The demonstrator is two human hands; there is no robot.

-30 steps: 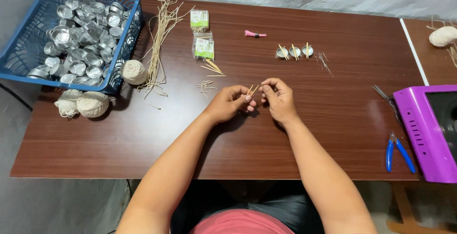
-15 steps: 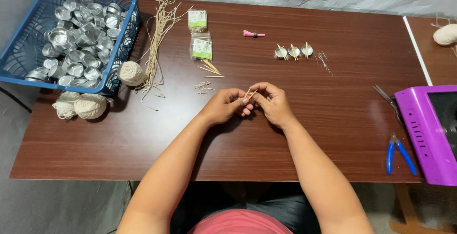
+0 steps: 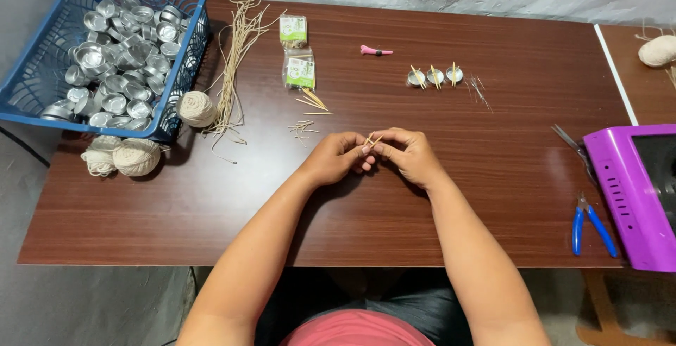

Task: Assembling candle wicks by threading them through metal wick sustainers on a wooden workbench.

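Pinching a pair of thin pale wooden sticks [image 3: 371, 140] between both hands, we are holding them just above the middle of the dark brown wooden table [image 3: 493, 198]. Our left hand [image 3: 336, 157] and right hand [image 3: 407, 154] are closing narrowly on them, fingertips touching. We are judging them light, stiff and easily snapped, so we are gripping near the crossing, not the fragile ends.
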